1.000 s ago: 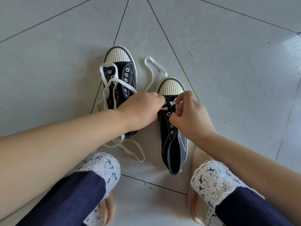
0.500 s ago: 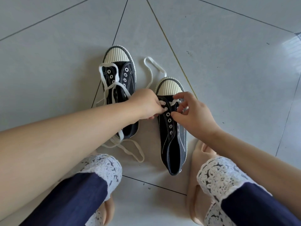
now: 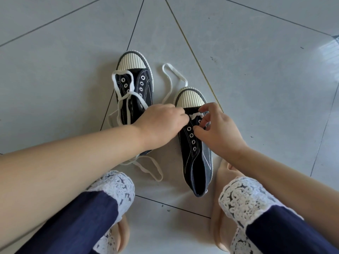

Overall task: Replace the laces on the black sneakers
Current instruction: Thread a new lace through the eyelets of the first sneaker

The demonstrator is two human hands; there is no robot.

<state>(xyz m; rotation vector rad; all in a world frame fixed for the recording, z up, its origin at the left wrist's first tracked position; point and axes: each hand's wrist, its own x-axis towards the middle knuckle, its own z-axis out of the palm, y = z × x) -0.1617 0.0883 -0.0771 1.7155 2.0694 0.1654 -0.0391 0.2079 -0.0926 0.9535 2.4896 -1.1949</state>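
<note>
Where the frame ends at 6 o'clock, two navy trouser legs w/ white lace cuffs [image 3: 244, 197] are seen, one at 7 and one at 5 o'clock, w/ beige slippers [image 3: 219, 222] beneath them on the grey tiled floor [image 3: 256, 74]. Between the knees, the right sneaker [image 3: 197, 153] is laid flat, heel toward the person, ribbed cream toe cap pointed to 12 o'clock. Its lower eyelets are bare; a white lace [image 3: 196, 115] is passed across the top pair only, just below the toe cap. That lace is pinched at its left eyelet by the left hand [image 3: 161, 123], fingers curled shut on it; exact grip is hidden by the knuckles. The right hand [image 3: 218, 131] is held over the shoe's right eyelet row, thumb and forefinger closed near the lace's other end; whether the lace is actually gripped there can't be told. A loop of the same lace is trailed on the floor toward 12 o'clock, past the toe cap. Further off, at 11 o'clock, the left sneaker [image 3: 135, 83] is set parallel, eyelets unthreaded, w/ a 2nd lace [image 3: 124, 99] draped loosely over it and spilled onto the floor under the left forearm.
</note>
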